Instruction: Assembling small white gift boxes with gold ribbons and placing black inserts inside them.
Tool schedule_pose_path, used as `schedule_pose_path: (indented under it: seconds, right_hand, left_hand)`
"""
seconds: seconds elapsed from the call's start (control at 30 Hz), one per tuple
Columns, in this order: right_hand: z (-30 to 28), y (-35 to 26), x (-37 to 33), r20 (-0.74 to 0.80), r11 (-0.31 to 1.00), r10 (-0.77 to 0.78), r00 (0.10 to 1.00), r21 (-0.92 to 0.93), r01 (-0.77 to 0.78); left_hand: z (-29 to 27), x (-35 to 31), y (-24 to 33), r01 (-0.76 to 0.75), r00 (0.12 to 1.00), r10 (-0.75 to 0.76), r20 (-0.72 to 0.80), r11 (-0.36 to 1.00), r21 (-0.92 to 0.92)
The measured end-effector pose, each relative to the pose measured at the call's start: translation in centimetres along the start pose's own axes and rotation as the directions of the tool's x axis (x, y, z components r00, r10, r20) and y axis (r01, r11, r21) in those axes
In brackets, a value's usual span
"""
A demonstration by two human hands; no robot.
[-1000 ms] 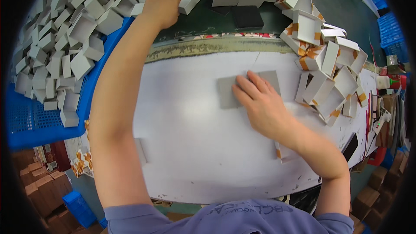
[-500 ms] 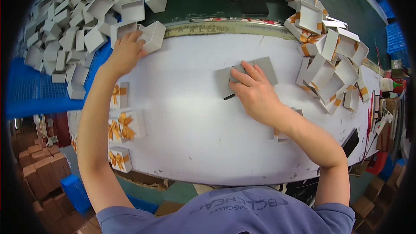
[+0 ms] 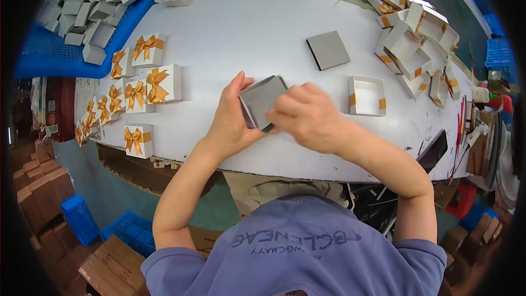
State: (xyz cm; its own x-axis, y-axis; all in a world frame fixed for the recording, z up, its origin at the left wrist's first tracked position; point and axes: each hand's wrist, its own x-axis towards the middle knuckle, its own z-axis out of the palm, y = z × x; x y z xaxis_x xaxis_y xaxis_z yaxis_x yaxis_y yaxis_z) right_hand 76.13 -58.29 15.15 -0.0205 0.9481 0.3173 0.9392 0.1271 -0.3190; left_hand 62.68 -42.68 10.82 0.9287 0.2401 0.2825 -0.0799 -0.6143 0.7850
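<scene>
A square box [image 3: 257, 102], grey inside, is held by the left hand [image 3: 231, 120], fingers half-curled; its right edge is overlapped by the blurred right hand [image 3: 308, 118], fingers bent, grip unclear.

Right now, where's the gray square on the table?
In the head view, the gray square is right of center, up and left from the open white box with gold bands.

A pad [image 3: 262, 98] apparently lies in the held box [image 3: 246, 111], boxes [image 3: 136, 96] left, upturned lids [image 3: 406, 45] right.
</scene>
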Motion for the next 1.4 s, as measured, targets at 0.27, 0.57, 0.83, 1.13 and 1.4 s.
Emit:
schedule_pose_path:
  seconds: [0.27,0.57,0.83,1.13,1.4]
  right_hand:
    - [-6.3,0.1,-5.9,-0.065,0.895,0.442,0.894,-0.036,-0.445]
    - [-4.8,0.7,-2.7,0.021,0.105,0.805,0.592,0.978,-0.178]
    - [2.1,0.2,2.1,-0.167,0.834,0.53,0.831,0.282,-0.475]
    - [2.6,1.4,0.7,-0.127,0.923,0.383,0.915,0.026,-0.383]
    - [0.0,4.8,-2.6,-0.177,0.841,0.494,0.851,-0.151,-0.52]
  left_hand:
    - [-1.7,-0.6,-1.1,-0.438,0.891,0.379,0.249,0.864,0.249]
    - [-1.6,0.4,-1.6,-0.31,0.917,0.279,0.285,0.948,0.069]
    - [-1.1,1.8,-1.0,-0.152,0.969,0.161,0.187,0.986,-0.062]
    - [-2.5,2.1,1.2,-0.299,0.935,0.152,0.319,0.822,0.485]
    - [-12.0,10.4,-3.4,-0.077,0.992,0.129,-0.01,0.649,0.757]
